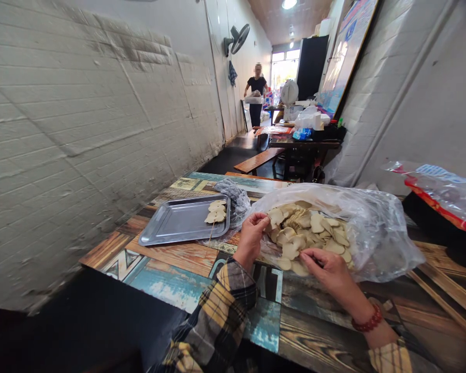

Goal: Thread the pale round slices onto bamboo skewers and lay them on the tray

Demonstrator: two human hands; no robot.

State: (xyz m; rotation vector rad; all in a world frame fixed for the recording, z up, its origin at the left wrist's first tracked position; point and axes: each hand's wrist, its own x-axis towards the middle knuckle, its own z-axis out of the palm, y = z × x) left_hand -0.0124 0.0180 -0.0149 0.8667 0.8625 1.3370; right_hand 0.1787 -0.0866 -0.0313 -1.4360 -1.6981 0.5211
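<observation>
A clear plastic bag [388,223] lies open on the table, filled with pale, thin, round-edged slices [330,230]. At the bag's left edge, my left hand [251,235] is closed, thumb and fingertips together; what it pinches is hard to make out. My right hand [330,269] is at the front of the pile, its thumb and forefinger closed on the edge of a pale slice [293,248]. Left of the bag, a metal tray [174,220] carries similar slices threaded on a thin stick [216,211], which juts over the tray's near rim.
A crumpled grey cloth [233,191] lies behind the tray. Long wooden sticks [446,290] rest at the right, near a black container [427,212] with red-edged plastic packaging. Farther back are a bench [258,159], a cluttered table [303,142] and a person [257,85] carrying a tub.
</observation>
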